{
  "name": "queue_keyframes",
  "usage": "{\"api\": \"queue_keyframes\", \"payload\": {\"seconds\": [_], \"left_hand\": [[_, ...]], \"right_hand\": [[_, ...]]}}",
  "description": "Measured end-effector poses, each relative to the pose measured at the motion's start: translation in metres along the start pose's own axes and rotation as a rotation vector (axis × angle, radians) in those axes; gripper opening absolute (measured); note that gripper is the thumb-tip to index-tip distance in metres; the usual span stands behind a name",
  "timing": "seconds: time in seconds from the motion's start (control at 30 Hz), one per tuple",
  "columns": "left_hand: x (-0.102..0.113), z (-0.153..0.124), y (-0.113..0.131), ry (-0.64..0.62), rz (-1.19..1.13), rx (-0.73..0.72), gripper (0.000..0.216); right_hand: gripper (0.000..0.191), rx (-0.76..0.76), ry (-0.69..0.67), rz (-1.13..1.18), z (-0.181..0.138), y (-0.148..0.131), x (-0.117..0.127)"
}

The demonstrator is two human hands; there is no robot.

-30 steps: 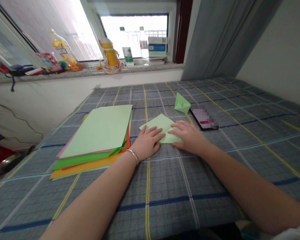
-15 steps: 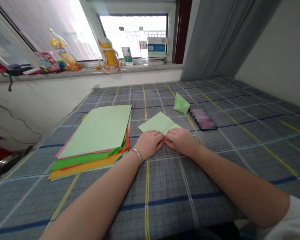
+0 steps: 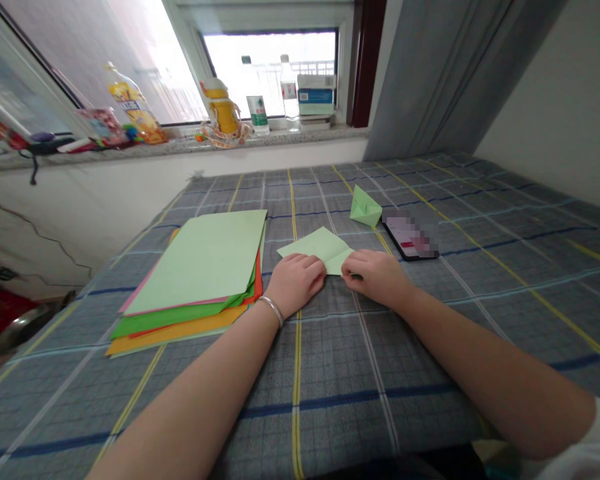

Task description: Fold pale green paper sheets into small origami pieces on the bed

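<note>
A light green sheet of folded paper (image 3: 323,241) lies in front of me, a crease running across it towards its right corner. My left hand (image 3: 296,281) is closed on its near left edge, fingers curled and thumb tucked underneath. At the near right edge my right hand (image 3: 375,275) pinches the paper between thumb and bent fingers. Between the two hands a short stretch of the near edge shows. Beyond the right hand stands a green folded paper boat (image 3: 365,208), close to a phone (image 3: 409,241) lying flat.
To the left lies a stack of coloured paper (image 3: 200,260), light green on top. A checked cloth (image 3: 340,373) covers the table. Along the windowsill (image 3: 180,145) stand bottles, a yellow cup (image 3: 223,113) and boxes (image 3: 316,97). A grey curtain (image 3: 420,80) hangs at the back right.
My hands were together at the middle of the paper's near edge; now they are apart, the right one shifted rightwards. The view has turned slightly.
</note>
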State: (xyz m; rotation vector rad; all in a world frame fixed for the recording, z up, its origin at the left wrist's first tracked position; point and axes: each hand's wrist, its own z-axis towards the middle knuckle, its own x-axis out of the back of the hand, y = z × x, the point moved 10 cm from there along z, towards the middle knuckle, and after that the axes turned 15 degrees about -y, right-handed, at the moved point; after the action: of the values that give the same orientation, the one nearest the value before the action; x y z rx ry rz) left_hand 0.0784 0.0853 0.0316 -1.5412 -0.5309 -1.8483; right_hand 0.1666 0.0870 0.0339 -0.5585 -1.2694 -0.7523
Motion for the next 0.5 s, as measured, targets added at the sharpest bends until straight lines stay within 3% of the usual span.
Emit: {"api": "queue_keyframes", "payload": {"seconds": [0.3, 0.5], "left_hand": [[0.004, -0.007, -0.02, 0.031, -0.1, 0.083, 0.006], [-0.001, -0.01, -0.034, 0.033, -0.167, 0.145, 0.007]], "right_hand": [[0.008, -0.045, 0.086, 0.097, -0.011, 0.027, 0.016], [0.008, -0.032, 0.07, 0.129, -0.017, 0.042, 0.022]]}}
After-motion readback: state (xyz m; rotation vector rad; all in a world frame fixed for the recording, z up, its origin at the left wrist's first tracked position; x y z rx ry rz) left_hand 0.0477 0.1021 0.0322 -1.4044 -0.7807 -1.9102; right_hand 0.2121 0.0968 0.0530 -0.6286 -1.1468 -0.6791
